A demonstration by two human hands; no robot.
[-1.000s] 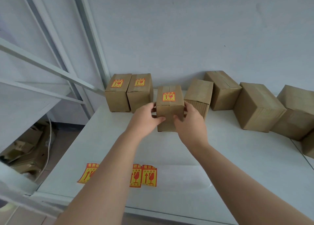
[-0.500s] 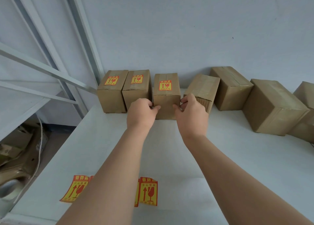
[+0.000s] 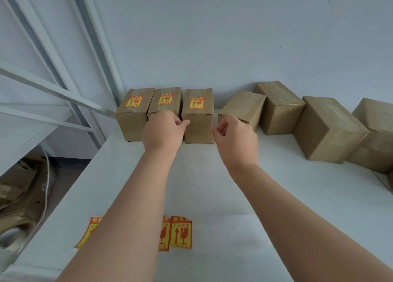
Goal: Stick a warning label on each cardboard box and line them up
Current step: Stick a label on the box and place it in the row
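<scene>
The third labelled box (image 3: pixel 197 116), at upper centre of the frame, is now sitting in line beside two others; the left hand (image 3: pixel 162 130) and right hand (image 3: pixel 235 135) are letting go, fingers loosely curled, holding nothing, leaving unlabelled boxes (image 3: pixel 242 109) at right.

A white table (image 3: pixel 276 196) stands beside a metal rack (image 3: pixel 63 94).

pale blue wall (image 3: pixel 212 36) behind white table (image 3: pixel 297 196), metal shelving (image 3: pixel 53 90) left.

Three labelled boxes (image 3: pixel 198 115) lined up rear left; four unlabelled boxes (image 3: pixel 327 130) askew right; spare labels (image 3: pixel 181 232) near front edge.
</scene>
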